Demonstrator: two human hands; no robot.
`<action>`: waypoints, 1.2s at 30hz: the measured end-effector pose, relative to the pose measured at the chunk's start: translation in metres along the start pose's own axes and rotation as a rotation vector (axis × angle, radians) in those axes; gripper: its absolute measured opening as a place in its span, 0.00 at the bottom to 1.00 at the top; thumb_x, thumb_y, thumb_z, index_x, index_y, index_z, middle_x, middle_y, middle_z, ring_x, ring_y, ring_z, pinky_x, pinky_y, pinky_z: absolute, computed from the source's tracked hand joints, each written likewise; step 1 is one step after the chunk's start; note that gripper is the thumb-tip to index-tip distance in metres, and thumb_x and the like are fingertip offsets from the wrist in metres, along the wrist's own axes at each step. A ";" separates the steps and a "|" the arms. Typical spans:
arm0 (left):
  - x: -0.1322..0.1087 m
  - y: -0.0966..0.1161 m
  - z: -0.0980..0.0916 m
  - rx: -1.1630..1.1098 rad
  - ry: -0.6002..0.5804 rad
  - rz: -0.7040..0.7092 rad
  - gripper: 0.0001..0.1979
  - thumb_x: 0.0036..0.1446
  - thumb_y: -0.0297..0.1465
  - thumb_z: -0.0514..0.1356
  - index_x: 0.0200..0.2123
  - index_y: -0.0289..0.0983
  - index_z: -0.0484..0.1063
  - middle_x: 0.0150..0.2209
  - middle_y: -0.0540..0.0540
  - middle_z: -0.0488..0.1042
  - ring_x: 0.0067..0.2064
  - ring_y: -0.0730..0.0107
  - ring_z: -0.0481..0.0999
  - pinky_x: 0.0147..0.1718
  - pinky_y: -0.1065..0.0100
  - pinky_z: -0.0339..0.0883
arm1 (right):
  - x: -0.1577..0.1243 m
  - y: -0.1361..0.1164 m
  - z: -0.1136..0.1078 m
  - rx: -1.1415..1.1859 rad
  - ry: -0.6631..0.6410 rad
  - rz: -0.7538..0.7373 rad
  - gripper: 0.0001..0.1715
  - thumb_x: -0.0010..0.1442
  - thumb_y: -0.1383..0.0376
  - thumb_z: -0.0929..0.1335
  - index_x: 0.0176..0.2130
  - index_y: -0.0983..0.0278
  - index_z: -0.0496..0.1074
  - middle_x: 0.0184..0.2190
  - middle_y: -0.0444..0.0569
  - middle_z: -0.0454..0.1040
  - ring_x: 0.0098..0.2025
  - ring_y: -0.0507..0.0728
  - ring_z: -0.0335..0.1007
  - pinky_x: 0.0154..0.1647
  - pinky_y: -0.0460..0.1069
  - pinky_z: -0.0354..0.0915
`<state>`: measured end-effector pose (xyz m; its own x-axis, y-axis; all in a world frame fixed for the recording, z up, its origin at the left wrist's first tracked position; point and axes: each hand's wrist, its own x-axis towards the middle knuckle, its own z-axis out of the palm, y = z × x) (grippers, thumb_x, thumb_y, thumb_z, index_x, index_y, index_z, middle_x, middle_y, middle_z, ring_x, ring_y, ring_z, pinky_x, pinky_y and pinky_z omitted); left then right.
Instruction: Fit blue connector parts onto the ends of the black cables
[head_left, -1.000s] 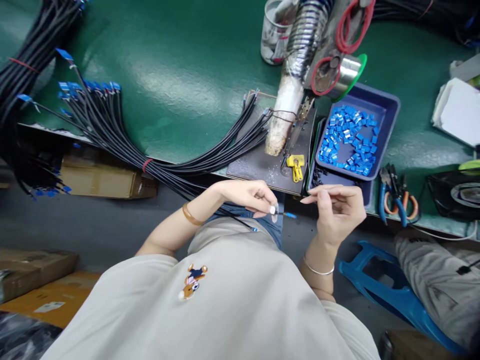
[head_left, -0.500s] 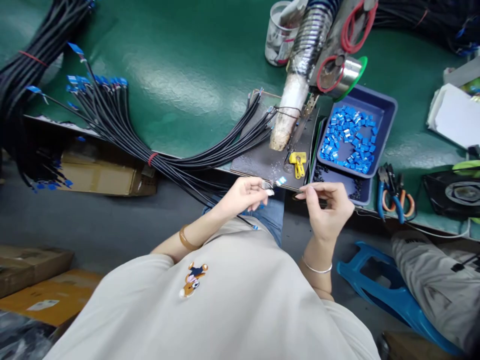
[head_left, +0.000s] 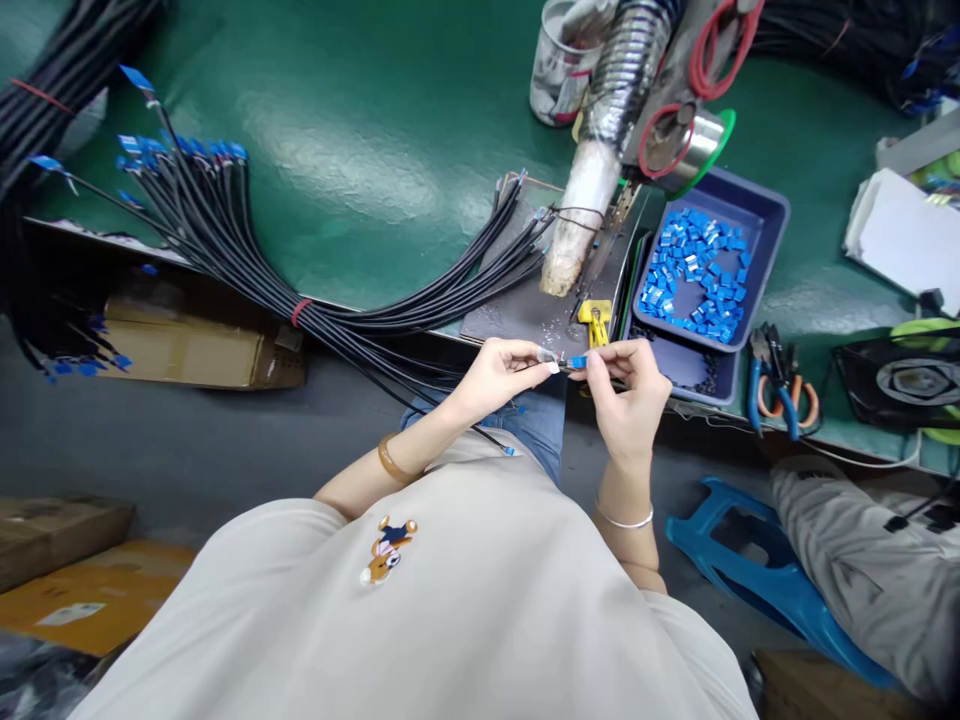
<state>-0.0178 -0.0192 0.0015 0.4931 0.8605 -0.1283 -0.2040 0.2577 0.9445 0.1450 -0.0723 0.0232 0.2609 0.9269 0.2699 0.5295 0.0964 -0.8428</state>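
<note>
My left hand (head_left: 499, 380) pinches a black cable close to its end, between thumb and fingertips. At that end is a small blue connector (head_left: 576, 363), just past the fingertips. My right hand (head_left: 628, 390) is closed, its thumb and forefinger against the connector's right end. Something thin and dark shows under those fingertips, too small to name. Just behind the hands, a yellow clip-like tool (head_left: 596, 318) lies on a dark work plate (head_left: 517, 318). A bundle of black cables (head_left: 360, 330), bound with a red tie, runs left from the plate; many ends carry blue connectors.
A tray (head_left: 769, 235) of blue connectors overlaps a lower tray (head_left: 726, 385) with small black parts. Pliers (head_left: 780, 385) lie at the right edge. A wrapped hose (head_left: 577, 220) and solder spool (head_left: 694, 150) hang over the plate. A blue stool (head_left: 727, 540) stands beside another person's leg (head_left: 862, 560).
My right hand has moved left, and its fingertips now meet the blue connector. Earlier it held a thin dark piece a little apart from it. My left hand has shifted slightly right.
</note>
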 end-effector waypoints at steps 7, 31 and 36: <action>-0.001 0.005 0.004 0.195 0.010 0.176 0.07 0.54 0.30 0.64 0.31 0.30 0.78 0.29 0.46 0.77 0.32 0.73 0.73 0.34 0.72 0.68 | 0.002 0.007 -0.001 0.105 -0.111 0.076 0.08 0.63 0.60 0.70 0.34 0.60 0.68 0.28 0.39 0.73 0.26 0.49 0.74 0.30 0.45 0.72; -0.001 0.003 0.004 0.148 -0.020 0.106 0.10 0.58 0.34 0.63 0.30 0.32 0.72 0.25 0.50 0.71 0.27 0.78 0.69 0.31 0.74 0.66 | 0.000 0.005 0.006 0.207 -0.160 0.096 0.07 0.60 0.63 0.70 0.31 0.62 0.70 0.29 0.40 0.70 0.26 0.49 0.72 0.28 0.45 0.70; 0.004 0.001 0.004 0.018 0.055 0.052 0.14 0.50 0.38 0.70 0.32 0.31 0.78 0.31 0.46 0.79 0.33 0.74 0.76 0.40 0.72 0.72 | -0.004 0.003 0.005 0.159 0.053 0.082 0.08 0.63 0.59 0.69 0.34 0.61 0.72 0.25 0.39 0.71 0.21 0.47 0.69 0.22 0.44 0.64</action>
<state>-0.0129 -0.0177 0.0027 0.4349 0.8954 -0.0950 -0.2124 0.2045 0.9555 0.1417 -0.0737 0.0168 0.3426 0.9138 0.2183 0.3719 0.0815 -0.9247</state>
